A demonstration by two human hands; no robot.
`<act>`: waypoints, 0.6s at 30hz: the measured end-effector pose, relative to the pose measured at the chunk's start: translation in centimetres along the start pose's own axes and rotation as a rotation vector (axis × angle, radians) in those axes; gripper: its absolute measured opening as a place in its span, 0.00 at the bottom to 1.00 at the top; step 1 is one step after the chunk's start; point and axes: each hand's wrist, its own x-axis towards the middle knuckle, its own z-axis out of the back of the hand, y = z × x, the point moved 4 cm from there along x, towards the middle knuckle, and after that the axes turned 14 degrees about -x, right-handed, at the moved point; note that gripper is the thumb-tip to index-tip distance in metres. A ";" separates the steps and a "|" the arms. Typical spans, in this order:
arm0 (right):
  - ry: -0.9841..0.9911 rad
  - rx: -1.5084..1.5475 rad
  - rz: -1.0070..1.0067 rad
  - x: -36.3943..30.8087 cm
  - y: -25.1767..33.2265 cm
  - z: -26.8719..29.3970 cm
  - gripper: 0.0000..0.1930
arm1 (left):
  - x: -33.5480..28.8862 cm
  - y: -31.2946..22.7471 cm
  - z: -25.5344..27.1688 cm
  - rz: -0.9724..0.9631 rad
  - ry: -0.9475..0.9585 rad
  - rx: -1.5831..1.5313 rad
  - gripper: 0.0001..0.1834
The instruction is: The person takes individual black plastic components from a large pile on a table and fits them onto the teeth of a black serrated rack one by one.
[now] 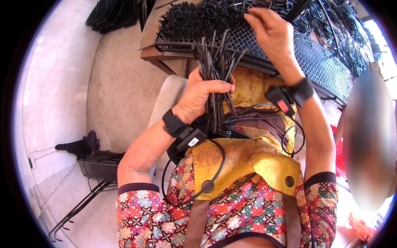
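Note:
My left hand [202, 94] is wrapped round a bundle of thin dark strips [216, 68], held upright above my lap with their ends fanning out at the top. My right hand [273, 35] is raised over a black perforated metal tray [244, 40], thumb and fingers pinched together at the tips. Whatever may be between those fingertips is too small to make out. Many thin black pieces [194, 20] stand packed on end in the tray's left part, beside my right fingertips.
Loose dark strips [343, 31] are heaped behind the tray at the right. A brown table [151, 53] supports the tray. Low at the left stands a black mesh basket [101, 167]. Cables [225, 161] hang from my wrist devices across my yellow apron [235, 155]. A blurred shape is at the right.

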 end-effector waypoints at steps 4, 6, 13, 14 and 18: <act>0.611 0.593 -0.794 -3.9 2.0 1.1 0.12 | -0.1 0.1 -0.1 -0.028 0.029 -0.010 0.16; 0.531 0.673 -0.875 -4.9 1.8 1.1 0.09 | -0.2 0.0 -0.7 -0.008 0.036 0.008 0.16; 0.097 0.617 -0.828 -2.9 -1.5 3.0 0.06 | 0.1 0.2 -0.4 0.020 0.063 -0.006 0.16; 0.042 0.553 -0.768 -2.3 -2.4 3.0 0.06 | 0.1 0.2 -0.3 0.021 0.058 -0.005 0.16; -0.089 0.439 -0.549 -0.7 -4.6 1.5 0.08 | 0.2 0.5 0.0 0.034 0.051 -0.007 0.17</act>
